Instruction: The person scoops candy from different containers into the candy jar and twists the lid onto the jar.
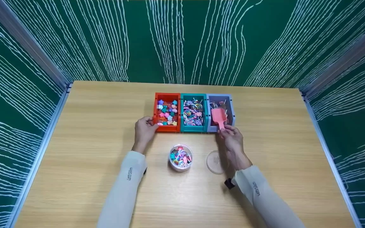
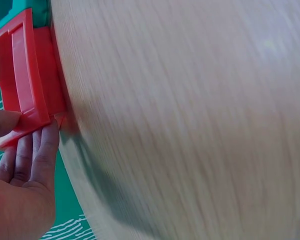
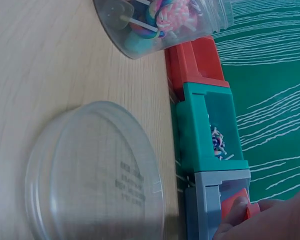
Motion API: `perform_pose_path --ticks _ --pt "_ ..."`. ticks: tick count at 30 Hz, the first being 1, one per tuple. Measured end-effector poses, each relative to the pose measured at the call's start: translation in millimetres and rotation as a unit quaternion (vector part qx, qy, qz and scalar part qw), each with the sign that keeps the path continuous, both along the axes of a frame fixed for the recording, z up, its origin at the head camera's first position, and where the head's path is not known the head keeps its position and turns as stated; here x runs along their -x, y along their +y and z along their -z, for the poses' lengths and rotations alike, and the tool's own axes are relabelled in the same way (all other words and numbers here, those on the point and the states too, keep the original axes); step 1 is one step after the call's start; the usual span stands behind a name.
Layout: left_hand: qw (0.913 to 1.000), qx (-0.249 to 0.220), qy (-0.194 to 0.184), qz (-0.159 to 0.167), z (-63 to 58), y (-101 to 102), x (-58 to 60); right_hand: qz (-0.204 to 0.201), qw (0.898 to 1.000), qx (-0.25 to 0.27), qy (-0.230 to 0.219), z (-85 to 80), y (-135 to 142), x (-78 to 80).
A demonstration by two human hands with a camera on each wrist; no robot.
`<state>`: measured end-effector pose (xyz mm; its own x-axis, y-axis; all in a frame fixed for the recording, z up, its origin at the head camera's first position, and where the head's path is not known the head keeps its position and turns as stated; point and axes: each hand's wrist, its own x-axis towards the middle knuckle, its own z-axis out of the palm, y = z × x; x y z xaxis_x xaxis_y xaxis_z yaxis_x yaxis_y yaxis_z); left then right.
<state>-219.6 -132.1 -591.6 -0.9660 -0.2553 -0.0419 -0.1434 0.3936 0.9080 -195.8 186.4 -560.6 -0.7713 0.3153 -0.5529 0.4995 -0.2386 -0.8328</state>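
Observation:
My left hand [image 1: 145,130] grips the front left corner of the red bin [image 1: 168,128], thumb over the rim and fingers against the outer side, as the left wrist view shows. Colourful star-shaped and rounded pieces lie in that bin. A pink scoop [image 1: 219,116] is pinched by its handle in my right hand [image 1: 232,139], its blade over the grey-purple bin [image 1: 232,110]. In that bin lie a few small lollipop-like pieces [image 1: 218,104]. Between the two stands the teal bin [image 1: 194,128], with many miniature lollipops [image 1: 192,112] in it.
A clear jar [image 1: 180,167] filled with mixed colourful pieces stands in front of the bins. Right of it a clear round lid [image 1: 214,162] lies on the wooden table [image 1: 90,142]. Green panels with white wavy lines [image 1: 169,38] surround the table.

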Motion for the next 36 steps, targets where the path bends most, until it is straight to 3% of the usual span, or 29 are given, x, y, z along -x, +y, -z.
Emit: perform_pose_path --ticks 19,27,36 --pt "0.9998 -0.001 -0.022 -0.002 -1.5 0 0.7 0.024 0.999 -0.021 -0.024 14.0 -2 11.0" --pt "0.9999 -0.002 -0.009 -0.005 0.6 0 -0.2 0.011 1.0 -0.026 0.0 17.2 -5 10.4" --pt "0.9996 -0.007 -0.026 -0.007 0.9 1 -0.4 -0.004 0.999 0.007 -0.046 19.1 -2 10.1"
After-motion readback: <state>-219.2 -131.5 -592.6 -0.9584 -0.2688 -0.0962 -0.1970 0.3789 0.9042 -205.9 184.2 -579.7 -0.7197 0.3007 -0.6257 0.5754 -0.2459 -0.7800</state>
